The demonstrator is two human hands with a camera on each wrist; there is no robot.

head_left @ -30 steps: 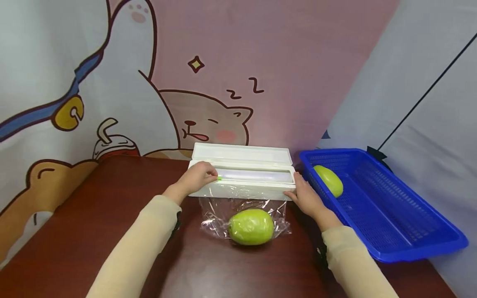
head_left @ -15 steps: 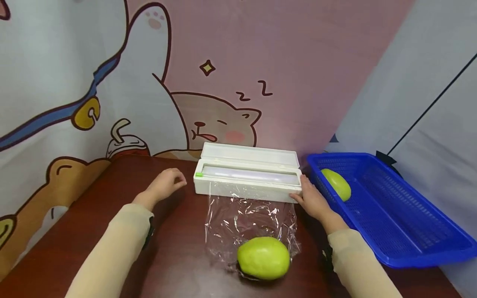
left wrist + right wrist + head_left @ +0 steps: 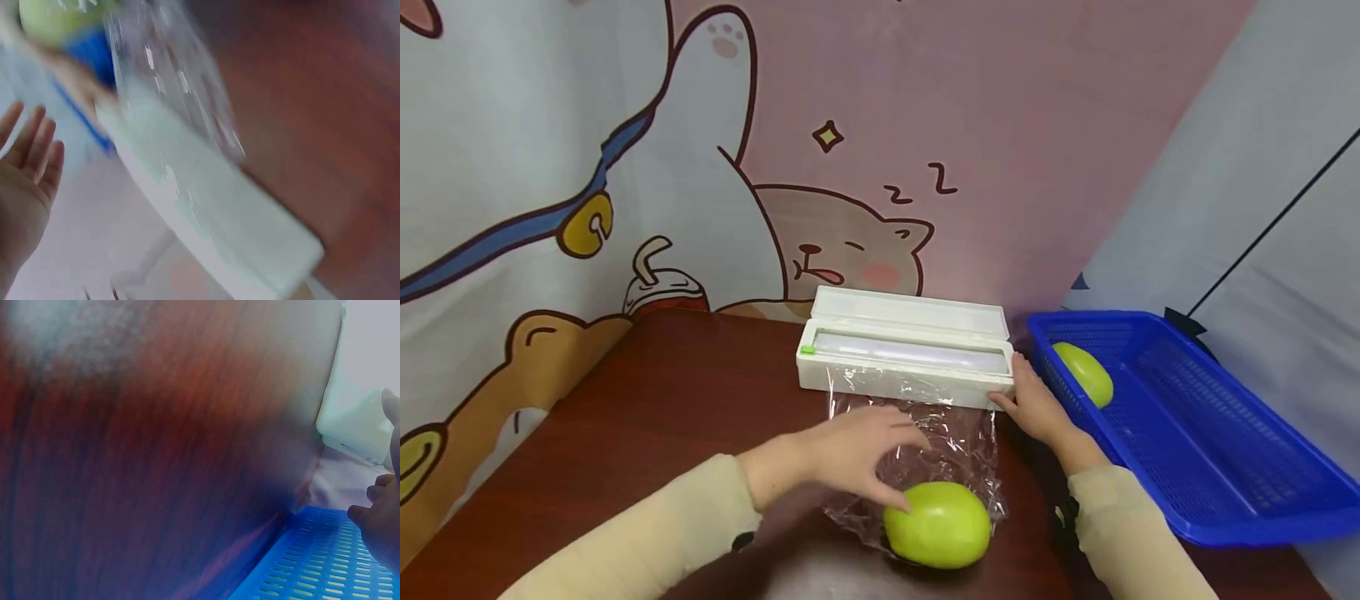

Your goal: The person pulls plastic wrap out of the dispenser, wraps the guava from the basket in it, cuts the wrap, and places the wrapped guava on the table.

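A white cling film dispenser box [image 3: 902,385] stands at the back with its lid raised, a roll inside and a green slide cutter [image 3: 807,350] at its left end. Clear cling film [image 3: 958,437] hangs from its front and runs over the table to a yellow-green oval fruit [image 3: 943,533], which lies on the film's near end. My left hand [image 3: 861,446] is over the film with fingers spread, its thumb overlapping the fruit's upper left; it holds nothing. My right hand [image 3: 1036,404] grips the box's right end, thumb on the front, fingers along the side.
A blue plastic basket [image 3: 1187,454] stands on the right, close to my right forearm. Inside it, at the left, lies a second yellow-green fruit [image 3: 1084,373]. A printed cloth [image 3: 850,75] hangs behind the dark red-brown table [image 3: 715,392].
My left hand has let go of the slide cutter at the box's left end, drawn away left, then come right toward the fruit. The fruit and film have shifted nearer; the right hand stays.
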